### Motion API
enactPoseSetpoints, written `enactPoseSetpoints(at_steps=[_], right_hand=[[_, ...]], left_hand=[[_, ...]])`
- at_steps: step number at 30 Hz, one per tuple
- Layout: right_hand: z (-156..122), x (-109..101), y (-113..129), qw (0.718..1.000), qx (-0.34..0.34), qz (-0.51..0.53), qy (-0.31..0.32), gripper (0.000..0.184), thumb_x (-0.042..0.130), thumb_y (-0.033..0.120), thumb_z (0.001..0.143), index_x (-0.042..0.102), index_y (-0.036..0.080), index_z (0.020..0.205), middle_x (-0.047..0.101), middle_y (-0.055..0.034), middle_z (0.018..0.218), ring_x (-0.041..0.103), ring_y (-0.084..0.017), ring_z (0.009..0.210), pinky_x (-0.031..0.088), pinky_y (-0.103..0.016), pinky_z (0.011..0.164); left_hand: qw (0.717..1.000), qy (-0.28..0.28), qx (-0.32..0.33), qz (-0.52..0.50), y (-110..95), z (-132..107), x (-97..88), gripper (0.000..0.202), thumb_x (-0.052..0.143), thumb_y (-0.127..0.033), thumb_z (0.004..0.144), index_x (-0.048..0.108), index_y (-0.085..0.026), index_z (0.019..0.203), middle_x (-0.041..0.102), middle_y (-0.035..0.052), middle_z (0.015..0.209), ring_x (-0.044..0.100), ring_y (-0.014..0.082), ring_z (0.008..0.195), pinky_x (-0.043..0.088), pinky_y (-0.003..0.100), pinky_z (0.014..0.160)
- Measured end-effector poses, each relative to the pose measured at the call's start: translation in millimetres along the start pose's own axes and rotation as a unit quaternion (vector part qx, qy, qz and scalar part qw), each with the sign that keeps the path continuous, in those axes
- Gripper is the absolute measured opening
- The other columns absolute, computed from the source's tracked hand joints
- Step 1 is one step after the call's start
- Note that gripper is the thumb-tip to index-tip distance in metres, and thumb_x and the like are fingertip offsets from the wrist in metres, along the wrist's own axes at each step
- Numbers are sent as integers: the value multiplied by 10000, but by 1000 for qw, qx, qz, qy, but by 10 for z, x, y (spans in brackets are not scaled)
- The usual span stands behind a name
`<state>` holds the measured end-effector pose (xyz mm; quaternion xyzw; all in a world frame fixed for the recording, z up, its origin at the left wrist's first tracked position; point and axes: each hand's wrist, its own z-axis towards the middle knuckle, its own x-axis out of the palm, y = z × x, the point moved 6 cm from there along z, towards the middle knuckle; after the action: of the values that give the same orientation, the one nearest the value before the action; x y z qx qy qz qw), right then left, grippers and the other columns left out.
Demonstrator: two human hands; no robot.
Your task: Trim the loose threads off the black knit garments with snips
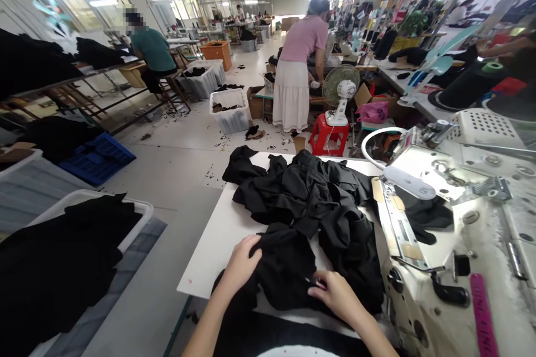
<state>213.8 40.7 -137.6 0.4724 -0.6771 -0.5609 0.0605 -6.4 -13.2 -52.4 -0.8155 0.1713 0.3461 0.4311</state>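
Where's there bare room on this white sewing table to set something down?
The white tabletop looks bare left of the left hand, between the table's left edge and the black fabric. Fabric crowds the middle, around the right hand and over toward the sewing machine.

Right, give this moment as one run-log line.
Left hand: on black fabric piece; right hand: at its right edge; industrial sewing machine: at right
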Motion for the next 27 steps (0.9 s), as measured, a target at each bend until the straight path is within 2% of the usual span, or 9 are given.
enactPoseSetpoints(at_steps=[2,4,7,10,15,18,21,24,27], right_hand=[[-52,95,-34,997,-21,-11,67,84,600,147,628,661,183,583,638,-21,575,602,-187,608,371,-225,563],[-106,100,-41,997,-32,2,75,118,571,135,647,646,184,571,636,-13,583,599,-175,612,354,-213,555],[-116,-24,-145,999,29,-12,-10,206,560,221,713,662,211,891,674,-33,728,620,-196,687,375,-226,592],[-98,-110,-279,991,95,-74,-62,363,561,263,735,579,229,1096,678,-61,814,630,-224,755,386,-244,618],[-155,-41,-192,995,51,-86,-21,50,593,174,652,634,201,641,637,-33,620,613,-211,645,373,-237,572],[-206,-295,-67,984,40,13,-175,262,565,330,719,637,221,947,606,-4,602,598,-190,559,387,-236,532],[-149,-609,-45,948,82,34,-305,727,542,470,731,313,173,1354,605,-14,677,630,-229,627,397,-251,516],[24,-747,-13,949,119,-2,-292,459,529,384,739,530,187,1153,600,-34,644,612,-236,634,375,-252,519],[12,-735,207,958,63,85,-266,184,491,311,752,619,187,798,575,-36,616,549,-182,578,378,-241,537]], left_hand=[[999,-29,5,30,-30,80,-45,380,350,-184,770,580,-141,1069,578,100,1128,500,223,1105,375,384,1002],[998,-52,2,40,-50,108,-43,398,328,-201,799,519,-144,1145,525,111,1188,450,236,1156,339,412,1021],[993,-83,45,69,-133,47,68,407,315,-234,834,444,-170,1215,465,102,1245,391,226,1204,303,407,1040],[987,-53,91,122,-187,-35,331,451,394,-245,814,395,-191,1262,457,95,1259,386,237,1205,321,407,1012],[981,49,60,180,-102,-20,543,387,374,-151,782,514,-193,1140,577,81,1064,533,228,998,398,369,867],[974,17,77,211,-143,38,346,411,325,-69,753,581,-202,1047,582,73,961,530,221,944,391,355,845],[962,-83,54,253,-183,62,117,479,282,-9,725,591,-177,1051,554,106,997,490,247,1000,352,396,894],[953,-137,50,265,-235,-14,158,515,280,-14,736,546,-172,1148,514,127,1132,442,260,1093,304,434,949],[965,-34,109,236,-266,-86,547,469,310,-126,810,496,-231,1227,519,101,1187,440,247,1129,307,449,969]])
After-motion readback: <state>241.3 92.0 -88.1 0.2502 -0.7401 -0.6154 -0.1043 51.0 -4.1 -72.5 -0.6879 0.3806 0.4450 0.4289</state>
